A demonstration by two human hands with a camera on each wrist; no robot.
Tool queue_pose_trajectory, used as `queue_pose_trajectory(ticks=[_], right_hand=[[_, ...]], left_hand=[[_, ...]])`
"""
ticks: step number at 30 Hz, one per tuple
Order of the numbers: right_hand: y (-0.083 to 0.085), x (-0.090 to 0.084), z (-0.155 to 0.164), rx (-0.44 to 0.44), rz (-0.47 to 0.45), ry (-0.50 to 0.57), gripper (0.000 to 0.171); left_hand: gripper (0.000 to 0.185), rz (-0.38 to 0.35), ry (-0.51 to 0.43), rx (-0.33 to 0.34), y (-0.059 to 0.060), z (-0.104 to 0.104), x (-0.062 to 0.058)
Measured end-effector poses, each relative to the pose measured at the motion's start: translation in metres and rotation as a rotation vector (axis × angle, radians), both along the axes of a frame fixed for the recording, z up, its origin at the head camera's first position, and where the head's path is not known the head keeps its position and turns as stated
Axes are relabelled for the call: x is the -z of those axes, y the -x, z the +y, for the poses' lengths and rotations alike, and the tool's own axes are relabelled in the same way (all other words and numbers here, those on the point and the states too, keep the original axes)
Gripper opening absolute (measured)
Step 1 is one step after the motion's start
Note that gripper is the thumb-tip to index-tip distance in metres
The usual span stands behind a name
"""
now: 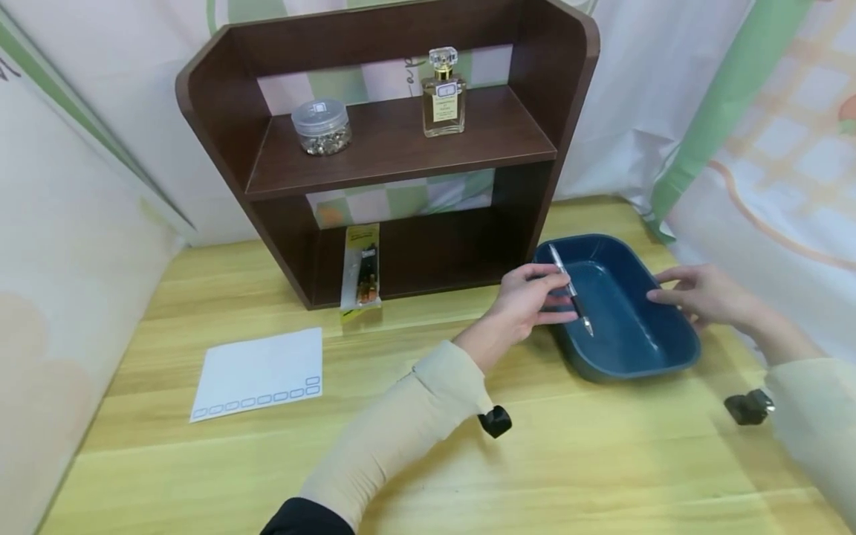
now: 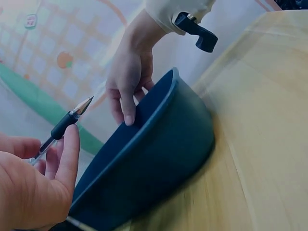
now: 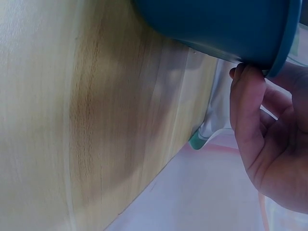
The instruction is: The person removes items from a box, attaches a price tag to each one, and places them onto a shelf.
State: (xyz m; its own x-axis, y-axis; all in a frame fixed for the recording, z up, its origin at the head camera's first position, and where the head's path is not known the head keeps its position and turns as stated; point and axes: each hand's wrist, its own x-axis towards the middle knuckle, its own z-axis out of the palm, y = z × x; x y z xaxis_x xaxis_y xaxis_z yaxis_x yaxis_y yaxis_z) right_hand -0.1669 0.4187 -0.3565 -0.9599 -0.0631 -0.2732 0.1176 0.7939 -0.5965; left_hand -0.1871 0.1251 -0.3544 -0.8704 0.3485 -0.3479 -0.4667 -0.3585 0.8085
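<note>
My left hand (image 1: 515, 303) pinches a pen (image 1: 576, 299) with a clear barrel and a black grip, its pointed tip bare. The pen slants over the left part of a dark blue plastic basin (image 1: 625, 327), tip toward the front. In the left wrist view the black pen grip (image 2: 64, 126) shows beyond the fingertips. My right hand (image 1: 712, 297) holds the basin's right rim, thumb on the inner side and fingers outside. From the right wrist, fingers (image 3: 248, 91) press under the rim against the outer wall. The basin's visible floor bears nothing.
A dark brown two-tier shelf (image 1: 401, 160) stands behind, left of the basin. It bears a perfume bottle (image 1: 444, 104), a clear lidded jar (image 1: 322, 128) and, below, a yellow-topped packet (image 1: 361, 267). White paper with printed boxes (image 1: 261, 371) lies on the table's left. Curtains surround the table.
</note>
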Motion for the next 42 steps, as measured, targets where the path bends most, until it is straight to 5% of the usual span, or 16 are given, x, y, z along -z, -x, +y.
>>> queue_pose_trajectory(ticks=[9,26,42], right_hand=[[0.001,0.001,0.002,-0.017,0.009,0.0,0.056],[-0.002,0.004,0.002,-0.052,0.009,-0.013,0.06],[0.003,0.006,0.003,-0.056,0.001,-0.033,0.063]], left_hand=[[0.02,-0.021,-0.004,0.012,0.003,-0.043,0.016],[0.039,0.024,0.168,0.136,-0.007,-0.137,0.052],[0.021,0.101,0.463,0.2,-0.004,-0.194,0.065]])
